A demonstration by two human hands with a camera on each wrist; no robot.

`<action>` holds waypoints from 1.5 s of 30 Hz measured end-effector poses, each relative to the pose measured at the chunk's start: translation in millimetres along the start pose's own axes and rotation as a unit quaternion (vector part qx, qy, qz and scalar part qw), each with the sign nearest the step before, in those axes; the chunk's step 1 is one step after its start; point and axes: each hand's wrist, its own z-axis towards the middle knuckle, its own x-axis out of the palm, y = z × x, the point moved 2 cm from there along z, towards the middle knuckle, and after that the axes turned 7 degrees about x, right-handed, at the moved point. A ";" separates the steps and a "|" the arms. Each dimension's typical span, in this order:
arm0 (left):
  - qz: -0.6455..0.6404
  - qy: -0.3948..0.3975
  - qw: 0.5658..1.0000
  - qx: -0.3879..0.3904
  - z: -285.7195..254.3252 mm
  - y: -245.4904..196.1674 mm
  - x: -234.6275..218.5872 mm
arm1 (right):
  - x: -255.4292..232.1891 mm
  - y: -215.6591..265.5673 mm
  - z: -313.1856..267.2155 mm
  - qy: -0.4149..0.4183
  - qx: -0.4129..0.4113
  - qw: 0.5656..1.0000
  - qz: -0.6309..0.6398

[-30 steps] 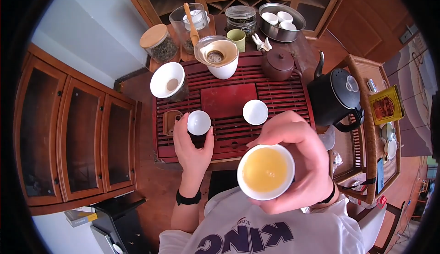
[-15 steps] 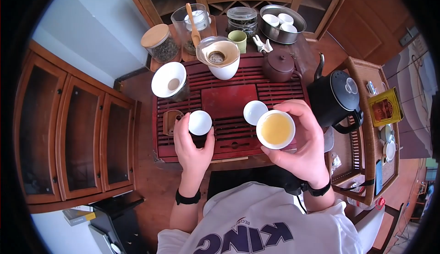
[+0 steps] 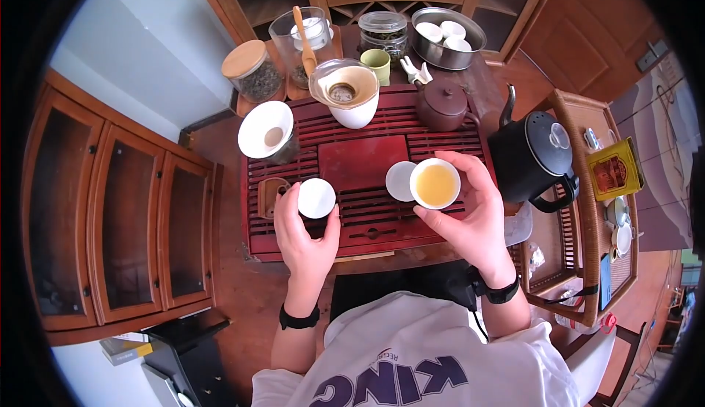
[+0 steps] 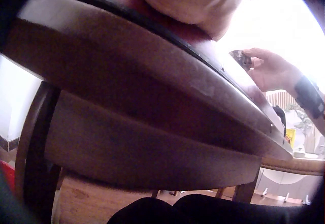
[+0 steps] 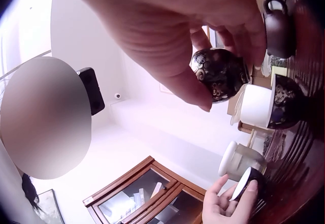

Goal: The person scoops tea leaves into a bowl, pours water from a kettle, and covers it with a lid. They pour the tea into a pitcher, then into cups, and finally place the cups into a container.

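Observation:
My right hand (image 3: 477, 220) holds a small teacup (image 3: 435, 184) of yellow tea between thumb and fingers, above the tray's right part. It is white inside; the right wrist view shows its dark, gold-patterned outside (image 5: 219, 75). Just left of it, partly overlapped in the head view, another white-lined teacup (image 3: 399, 181) stands on the slatted red tea tray (image 3: 363, 163). At the tray's front left my left hand (image 3: 305, 242) grips a third teacup (image 3: 316, 198), thumb and fingers on opposite sides. Its inside looks plain white. The left wrist view shows mostly the table's edge (image 4: 152, 76).
Behind stand a white pitcher with a strainer (image 3: 355, 110), a white-rimmed vessel (image 3: 253, 131) and a brown teapot (image 3: 443, 103). Farther back are tea jars (image 3: 261, 80) and a metal bowl (image 3: 470, 53) of cups. A black kettle (image 3: 540, 146) stands close right of the tray.
My right hand has moved the tea-filled teacup forward, away from the chest, toward the teacup on the tray's right part. My left hand stays around its teacup.

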 end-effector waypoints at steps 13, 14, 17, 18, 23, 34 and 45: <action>0.008 -0.002 1.000 0.017 -0.3 0.0 0.1 | 16.1 9.2 -5.3 0.138 0.028 0.983 0.120; 0.007 -0.003 1.000 0.017 -0.3 -0.2 0.1 | 16.7 9.7 -4.0 0.141 0.025 0.981 0.132; 0.009 -0.004 1.000 0.015 -0.1 -0.6 -0.1 | 17.0 5.2 -0.8 0.116 0.022 0.977 0.178; 0.006 -0.003 1.000 0.012 -0.1 -0.6 -0.2 | 15.6 3.0 0.5 0.111 0.031 0.976 0.184; 0.007 -0.004 1.000 0.014 -0.4 0.1 -0.4 | 6.2 -9.2 0.3 0.030 0.040 0.988 0.148; 0.006 0.000 1.000 0.003 -2.3 0.9 0.4 | -1.5 -18.8 -1.6 -0.053 0.031 0.996 0.070; 0.002 -0.013 1.000 0.014 -1.2 0.3 0.3 | 1.4 -23.4 4.0 -0.032 0.017 0.998 0.048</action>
